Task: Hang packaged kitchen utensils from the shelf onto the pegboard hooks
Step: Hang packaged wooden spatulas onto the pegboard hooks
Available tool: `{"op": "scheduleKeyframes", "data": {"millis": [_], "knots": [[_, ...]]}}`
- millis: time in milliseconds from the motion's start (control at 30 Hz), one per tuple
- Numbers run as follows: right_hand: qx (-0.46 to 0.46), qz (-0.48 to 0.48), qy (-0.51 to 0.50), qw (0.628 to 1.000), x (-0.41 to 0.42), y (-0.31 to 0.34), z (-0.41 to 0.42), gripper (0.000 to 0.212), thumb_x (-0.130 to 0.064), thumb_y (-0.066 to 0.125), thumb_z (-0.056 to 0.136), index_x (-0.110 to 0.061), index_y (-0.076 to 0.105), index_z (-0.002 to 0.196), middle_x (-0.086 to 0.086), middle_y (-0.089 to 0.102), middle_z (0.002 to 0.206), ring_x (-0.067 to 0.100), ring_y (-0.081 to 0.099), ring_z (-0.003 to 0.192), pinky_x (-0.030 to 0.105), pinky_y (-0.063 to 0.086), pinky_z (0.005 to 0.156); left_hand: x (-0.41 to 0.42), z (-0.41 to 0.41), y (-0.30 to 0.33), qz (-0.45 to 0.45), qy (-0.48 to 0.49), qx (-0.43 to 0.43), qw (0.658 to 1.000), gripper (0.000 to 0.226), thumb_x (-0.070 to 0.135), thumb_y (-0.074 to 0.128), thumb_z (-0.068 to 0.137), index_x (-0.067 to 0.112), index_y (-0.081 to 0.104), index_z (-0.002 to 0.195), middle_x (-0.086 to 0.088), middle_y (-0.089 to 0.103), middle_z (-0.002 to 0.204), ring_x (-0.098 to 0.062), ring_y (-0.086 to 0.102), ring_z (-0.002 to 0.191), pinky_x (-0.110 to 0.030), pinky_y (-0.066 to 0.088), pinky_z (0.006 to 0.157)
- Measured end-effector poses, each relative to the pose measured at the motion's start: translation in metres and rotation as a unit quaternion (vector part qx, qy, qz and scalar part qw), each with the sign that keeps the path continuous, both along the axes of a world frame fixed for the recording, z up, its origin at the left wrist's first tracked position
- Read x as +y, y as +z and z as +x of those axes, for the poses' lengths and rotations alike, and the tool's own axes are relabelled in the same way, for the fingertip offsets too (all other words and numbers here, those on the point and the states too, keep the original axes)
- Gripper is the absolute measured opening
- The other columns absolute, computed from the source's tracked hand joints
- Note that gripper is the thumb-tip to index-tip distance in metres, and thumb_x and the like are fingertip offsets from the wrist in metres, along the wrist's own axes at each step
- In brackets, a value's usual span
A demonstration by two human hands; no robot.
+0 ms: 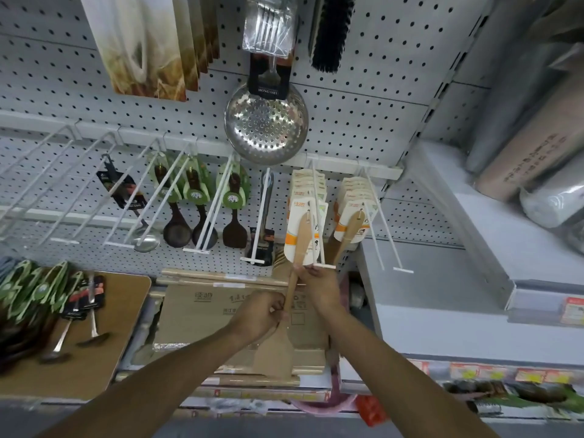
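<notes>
A wooden spatula [300, 245] on a white and orange card hangs at the front end of a white pegboard hook [317, 216], ahead of several like packages. My right hand [319, 287] grips the spatula's handle just below the hook's tip. My left hand [264, 314] pinches the same handle lower down. The spatula's wide blade [275, 352] points toward me. A second hook [374, 213] to the right carries more wooden spatula packages [354, 222]. Loose packaged utensils [44, 292] in green and black cards lie on a brown shelf board [123, 311] at the left.
Dark spoons in green cards [196, 213], a steel ladle [143, 238] and a perforated skimmer [267, 124] hang on the pegboard. Several bare white hooks [63, 184] jut out at the left. Cardboard boxes [221, 311] sit under my hands. A grey shelf [474, 248] stands at the right.
</notes>
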State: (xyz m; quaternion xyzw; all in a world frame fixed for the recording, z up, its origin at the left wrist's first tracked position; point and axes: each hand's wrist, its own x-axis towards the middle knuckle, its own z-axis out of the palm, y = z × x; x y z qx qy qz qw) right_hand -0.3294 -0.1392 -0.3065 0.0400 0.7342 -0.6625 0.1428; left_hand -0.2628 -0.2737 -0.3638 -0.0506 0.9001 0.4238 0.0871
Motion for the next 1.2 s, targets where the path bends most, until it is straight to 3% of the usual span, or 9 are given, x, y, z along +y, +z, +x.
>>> {"op": "scheduleKeyframes", "data": {"millis": [67, 200, 367, 467, 567, 700, 800, 1033, 1200], "knots": [[-0.009, 0.000, -0.002, 1.000, -0.002, 0.000, -0.007, 0.019, 0.000, 0.067, 0.089, -0.013, 0.063, 0.075, -0.014, 0.066, 0.054, -0.007, 0.061, 0.051, 0.011, 0.047, 0.049, -0.002, -0.007, -0.001, 0.010, 0.000, -0.004, 1.000, 0.034, 0.020, 0.075, 0.087, 0.036, 0.058, 0.062, 0.017, 0.063, 0.065, 0.006, 0.055, 0.057, -0.032, 0.056, 0.074], [-0.012, 0.017, 0.007, 1.000, -0.004, 0.000, -0.018, 0.023, -0.005, 0.066, 0.091, -0.013, 0.063, 0.070, 0.000, 0.067, 0.067, 0.011, 0.064, 0.060, 0.031, 0.054, 0.059, -0.002, -0.019, -0.001, 0.022, -0.001, -0.024, 0.999, 0.022, 0.017, 0.076, 0.086, 0.030, 0.066, 0.070, 0.006, 0.072, 0.073, -0.010, 0.067, 0.062, -0.039, 0.060, 0.075], [0.029, 0.024, 0.019, 0.999, -0.001, 0.004, -0.025, 0.029, 0.005, 0.058, 0.092, -0.014, 0.061, 0.070, -0.001, 0.062, 0.066, 0.003, 0.061, 0.055, 0.016, 0.050, 0.049, 0.004, -0.026, 0.001, 0.021, 0.003, -0.030, 0.999, 0.023, 0.017, 0.073, 0.088, 0.032, 0.067, 0.071, 0.004, 0.074, 0.078, -0.011, 0.070, 0.069, -0.039, 0.060, 0.077], [0.059, 0.048, 0.025, 0.997, 0.001, 0.001, -0.022, 0.012, 0.002, 0.062, 0.091, -0.008, 0.067, 0.086, -0.003, 0.066, 0.077, 0.000, 0.062, 0.066, 0.010, 0.048, 0.057, 0.011, -0.022, 0.002, -0.052, 0.033, -0.003, 0.998, 0.013, 0.022, 0.065, 0.091, 0.024, 0.074, 0.101, 0.002, 0.077, 0.101, -0.016, 0.071, 0.094, -0.025, 0.053, 0.082], [0.056, 0.121, 0.038, 0.990, 0.006, -0.018, -0.016, 0.009, -0.013, 0.066, 0.090, -0.012, 0.067, 0.099, -0.007, 0.067, 0.084, 0.009, 0.064, 0.080, 0.017, 0.049, 0.067, 0.010, -0.013, 0.001, -0.095, 0.047, 0.001, 0.994, 0.045, 0.036, 0.065, 0.092, 0.024, 0.059, 0.135, 0.004, 0.068, 0.127, -0.016, 0.063, 0.116, -0.028, 0.050, 0.093], [0.098, 0.252, 0.161, 0.949, 0.014, -0.045, -0.003, 0.033, -0.029, 0.063, 0.086, -0.018, 0.064, 0.118, -0.001, 0.069, 0.110, 0.018, 0.065, 0.101, 0.042, 0.054, 0.092, -0.022, 0.011, 0.006, -0.186, 0.009, 0.067, 0.980, 0.047, 0.038, 0.061, 0.094, 0.034, 0.050, 0.140, 0.011, 0.058, 0.138, -0.014, 0.056, 0.123, -0.031, 0.051, 0.094], [0.181, 0.342, 0.268, 0.882, 0.008, -0.035, 0.010, 0.044, -0.019, 0.061, 0.092, -0.020, 0.055, 0.135, -0.002, 0.057, 0.135, 0.016, 0.054, 0.121, 0.032, 0.043, 0.106, -0.063, 0.035, 0.012, -0.229, -0.027, 0.152, 0.961, 0.039, 0.035, 0.059, 0.095, 0.038, 0.054, 0.134, 0.014, 0.061, 0.129, -0.011, 0.054, 0.120, -0.030, 0.053, 0.088], [0.374, 0.373, 0.415, 0.740, -0.054, 0.001, 0.044, 0.049, -0.027, 0.056, 0.096, -0.025, 0.044, 0.144, -0.003, 0.046, 0.145, 0.016, 0.041, 0.134, 0.031, 0.037, 0.109, -0.160, 0.102, 0.042, -0.293, -0.049, 0.229, 0.927, 0.039, 0.047, 0.056, 0.096, 0.035, 0.056, 0.133, 0.017, 0.062, 0.126, -0.003, 0.051, 0.119, -0.020, 0.046, 0.095], [0.453, 0.333, 0.438, 0.701, -0.117, 0.025, 0.082, 0.048, -0.030, 0.059, 0.093, -0.023, 0.050, 0.140, 0.000, 0.053, 0.138, 0.021, 0.047, 0.127, 0.034, 0.042, 0.102, -0.225, 0.163, 0.065, -0.284, -0.012, 0.226, 0.932, 0.047, 0.053, 0.053, 0.093, 0.033, 0.055, 0.136, 0.017, 0.058, 0.133, -0.003, 0.049, 0.125, -0.021, 0.044, 0.099]]}}
